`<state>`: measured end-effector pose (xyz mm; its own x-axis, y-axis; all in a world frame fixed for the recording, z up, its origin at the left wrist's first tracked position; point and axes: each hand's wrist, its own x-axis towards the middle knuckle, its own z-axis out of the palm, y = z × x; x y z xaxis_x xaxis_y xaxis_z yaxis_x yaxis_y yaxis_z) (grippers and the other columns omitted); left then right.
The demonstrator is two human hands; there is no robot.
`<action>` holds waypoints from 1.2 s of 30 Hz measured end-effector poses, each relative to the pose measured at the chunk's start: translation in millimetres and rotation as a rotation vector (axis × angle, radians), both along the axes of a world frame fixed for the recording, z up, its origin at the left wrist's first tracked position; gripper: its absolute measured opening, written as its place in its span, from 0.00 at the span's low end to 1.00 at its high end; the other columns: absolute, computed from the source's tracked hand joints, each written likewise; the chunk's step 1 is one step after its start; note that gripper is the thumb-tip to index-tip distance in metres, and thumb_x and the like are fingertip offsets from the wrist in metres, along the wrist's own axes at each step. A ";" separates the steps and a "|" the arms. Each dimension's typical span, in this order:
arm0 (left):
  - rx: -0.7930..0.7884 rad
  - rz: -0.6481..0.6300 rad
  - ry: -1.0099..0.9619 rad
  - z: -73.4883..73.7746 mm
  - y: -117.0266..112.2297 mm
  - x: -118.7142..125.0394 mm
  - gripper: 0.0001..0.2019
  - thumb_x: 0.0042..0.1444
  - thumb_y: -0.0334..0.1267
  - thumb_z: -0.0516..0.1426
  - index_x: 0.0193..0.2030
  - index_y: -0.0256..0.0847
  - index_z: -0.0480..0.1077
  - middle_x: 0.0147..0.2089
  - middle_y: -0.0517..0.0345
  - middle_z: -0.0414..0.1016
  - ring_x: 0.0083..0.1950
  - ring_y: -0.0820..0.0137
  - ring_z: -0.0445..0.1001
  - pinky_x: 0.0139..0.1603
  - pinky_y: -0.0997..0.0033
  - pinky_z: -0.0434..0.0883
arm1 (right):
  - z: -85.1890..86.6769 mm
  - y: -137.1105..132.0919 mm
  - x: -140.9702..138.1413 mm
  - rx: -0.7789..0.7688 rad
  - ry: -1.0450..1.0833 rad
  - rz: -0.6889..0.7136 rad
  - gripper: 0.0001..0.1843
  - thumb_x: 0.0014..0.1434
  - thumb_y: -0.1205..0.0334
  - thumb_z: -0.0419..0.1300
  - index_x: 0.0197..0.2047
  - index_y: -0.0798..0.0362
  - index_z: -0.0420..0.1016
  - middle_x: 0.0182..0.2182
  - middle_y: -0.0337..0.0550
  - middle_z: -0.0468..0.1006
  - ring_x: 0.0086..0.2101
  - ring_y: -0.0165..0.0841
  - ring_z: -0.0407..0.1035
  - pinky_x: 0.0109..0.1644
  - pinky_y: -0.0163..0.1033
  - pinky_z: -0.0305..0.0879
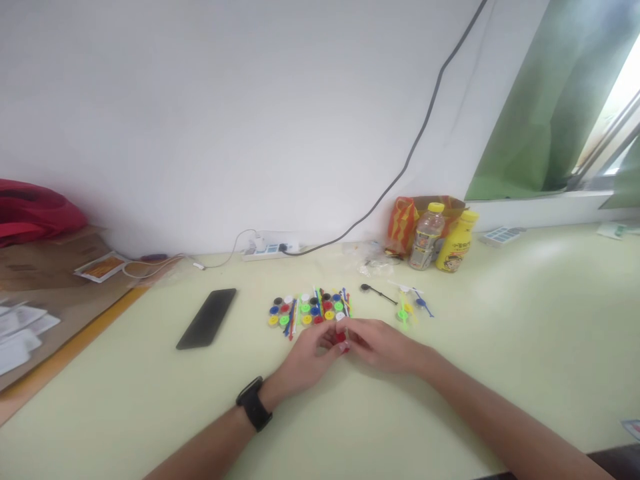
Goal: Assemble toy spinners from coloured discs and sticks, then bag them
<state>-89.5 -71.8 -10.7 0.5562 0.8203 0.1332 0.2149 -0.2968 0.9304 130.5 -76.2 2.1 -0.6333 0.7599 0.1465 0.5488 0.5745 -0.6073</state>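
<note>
My left hand (306, 355) and my right hand (384, 345) meet at the table's middle, fingers closed around a small red plastic piece (342, 337). My fingers hide part of its shape. Just beyond them lie rows of small round discs, among them a blue disc (274, 311), a yellow disc (273, 321) and a green disc (285, 321). Thin coloured arrow-tipped sticks (291, 319) lie between the groups of discs. To the right rest several disc-and-stick pieces, including a black one (381, 293), a blue one (421, 303) and a green one (403, 315).
A black phone (207, 319) lies left of the discs. Along the wall are a power strip (270, 247), a clear plastic bag (373, 259), a clear bottle (427, 237), a yellow bottle (457, 243) and a red-yellow bag (401, 225). Cardboard (45, 263) occupies the left side.
</note>
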 end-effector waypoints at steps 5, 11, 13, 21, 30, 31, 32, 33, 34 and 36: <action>0.002 0.019 0.005 1.1 -0.6 0.2 0.15 0.67 0.47 0.61 0.55 0.43 0.78 0.48 0.48 0.82 0.48 0.60 0.79 0.50 0.60 0.77 | 1.2 0.1 0.1 -0.005 0.003 0.004 0.12 0.68 0.66 0.53 0.53 0.46 0.70 0.37 0.40 0.78 0.35 0.35 0.70 0.39 0.37 0.63; 0.017 0.016 0.026 3.6 -1.2 0.6 0.13 0.67 0.46 0.61 0.52 0.42 0.79 0.48 0.48 0.83 0.48 0.60 0.79 0.50 0.61 0.77 | 0.1 0.6 0.0 -0.004 0.009 0.006 0.14 0.68 0.67 0.53 0.54 0.45 0.70 0.38 0.39 0.78 0.36 0.35 0.70 0.40 0.37 0.63; 0.026 0.014 0.039 5.1 -2.0 1.0 0.12 0.67 0.45 0.60 0.51 0.42 0.79 0.48 0.49 0.82 0.48 0.60 0.79 0.50 0.61 0.77 | -0.2 0.6 0.0 0.000 0.006 0.006 0.14 0.68 0.67 0.53 0.54 0.45 0.70 0.38 0.39 0.78 0.36 0.35 0.70 0.40 0.37 0.63; 0.039 0.019 0.068 7.6 -3.7 2.5 0.09 0.67 0.41 0.61 0.50 0.43 0.79 0.46 0.52 0.82 0.46 0.62 0.79 0.50 0.62 0.77 | 3.1 -0.7 -0.9 -0.016 -0.010 -0.005 0.09 0.68 0.65 0.54 0.51 0.46 0.70 0.39 0.40 0.78 0.37 0.35 0.70 0.39 0.37 0.62; 0.062 0.026 0.076 2.0 -2.2 1.5 0.12 0.67 0.39 0.61 0.56 0.44 0.77 0.47 0.53 0.81 0.46 0.63 0.79 0.50 0.63 0.77 | 6.3 -1.8 -0.3 -0.029 -0.008 0.011 0.10 0.68 0.66 0.54 0.52 0.47 0.69 0.40 0.40 0.77 0.38 0.35 0.69 0.40 0.37 0.62; 0.061 0.026 0.080 2.3 -2.3 1.3 0.12 0.67 0.39 0.60 0.56 0.44 0.77 0.47 0.53 0.81 0.46 0.63 0.79 0.50 0.63 0.77 | 6.7 -1.9 -0.4 -0.030 -0.008 0.013 0.10 0.68 0.66 0.54 0.52 0.47 0.68 0.40 0.39 0.77 0.38 0.34 0.69 0.40 0.37 0.62; 0.058 0.022 0.084 2.9 -2.5 1.2 0.12 0.67 0.39 0.60 0.56 0.44 0.76 0.47 0.53 0.81 0.46 0.63 0.79 0.50 0.63 0.77 | 6.8 -2.0 -0.5 -0.031 -0.009 0.015 0.10 0.68 0.66 0.54 0.52 0.47 0.68 0.40 0.39 0.77 0.38 0.34 0.69 0.40 0.37 0.62; 0.054 0.017 0.088 3.5 -2.6 1.1 0.12 0.67 0.39 0.60 0.56 0.44 0.76 0.47 0.53 0.81 0.47 0.63 0.79 0.50 0.63 0.77 | 6.8 -1.9 -0.5 -0.030 -0.010 0.013 0.10 0.68 0.66 0.54 0.52 0.47 0.68 0.40 0.39 0.77 0.38 0.34 0.69 0.40 0.37 0.62; 0.052 0.014 0.090 4.1 -2.7 1.1 0.12 0.68 0.38 0.60 0.55 0.44 0.76 0.47 0.53 0.81 0.47 0.63 0.79 0.50 0.63 0.77 | 6.7 -1.9 -0.6 -0.030 -0.012 0.012 0.10 0.68 0.66 0.54 0.52 0.47 0.68 0.40 0.39 0.77 0.38 0.34 0.69 0.40 0.37 0.62; 0.053 0.013 0.091 5.0 -2.8 1.3 0.11 0.67 0.38 0.60 0.55 0.43 0.76 0.47 0.53 0.81 0.47 0.63 0.79 0.50 0.62 0.77 | 6.2 -1.5 -0.5 -0.031 -0.017 0.013 0.10 0.68 0.66 0.54 0.51 0.47 0.68 0.40 0.39 0.77 0.38 0.34 0.69 0.41 0.37 0.61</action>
